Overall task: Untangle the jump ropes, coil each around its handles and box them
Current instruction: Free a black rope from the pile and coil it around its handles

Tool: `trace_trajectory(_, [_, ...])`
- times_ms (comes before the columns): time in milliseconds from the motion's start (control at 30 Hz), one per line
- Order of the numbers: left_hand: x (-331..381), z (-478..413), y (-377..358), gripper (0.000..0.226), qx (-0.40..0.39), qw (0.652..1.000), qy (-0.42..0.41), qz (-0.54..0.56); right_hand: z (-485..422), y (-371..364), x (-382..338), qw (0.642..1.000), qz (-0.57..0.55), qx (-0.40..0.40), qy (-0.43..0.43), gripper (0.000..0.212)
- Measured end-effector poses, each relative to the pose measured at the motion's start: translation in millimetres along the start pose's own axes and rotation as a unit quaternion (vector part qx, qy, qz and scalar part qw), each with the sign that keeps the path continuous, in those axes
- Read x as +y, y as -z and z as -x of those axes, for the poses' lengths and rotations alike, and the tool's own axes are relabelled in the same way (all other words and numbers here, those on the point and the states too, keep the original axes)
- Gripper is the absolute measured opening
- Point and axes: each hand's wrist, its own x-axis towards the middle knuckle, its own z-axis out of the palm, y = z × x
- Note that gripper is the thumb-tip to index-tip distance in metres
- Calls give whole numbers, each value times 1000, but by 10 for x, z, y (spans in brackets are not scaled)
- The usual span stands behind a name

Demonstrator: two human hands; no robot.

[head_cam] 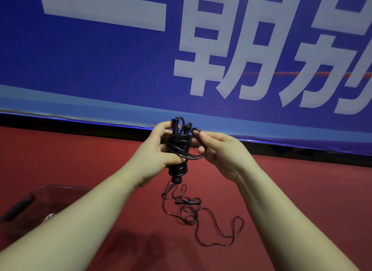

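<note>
jump rope bundle (178, 147) outside clear box (60, 187)

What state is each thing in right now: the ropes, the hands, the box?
Thick rope: mostly coiled round its handles, last loop loose.
Left hand: grips the coil.
Right hand: pinches the loose loop.
Thin rope: tangled, on the red surface.
Box: open.
</note>
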Motion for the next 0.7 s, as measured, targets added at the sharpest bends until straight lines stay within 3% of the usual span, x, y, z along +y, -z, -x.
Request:
trace_trajectory(367, [-46, 56, 80, 66, -81, 996, 39, -27, 20, 67, 28, 997, 60, -44, -18, 18])
trace_trajectory(567, [-45, 104, 67, 66, -141, 984, 57, -93, 21, 253, 4, 980, 53, -140, -132, 11])
trace_trajectory(700, [-30, 140, 32, 60, -143, 978, 59, -138, 37, 304, 77, 978, 84, -125, -145, 8])
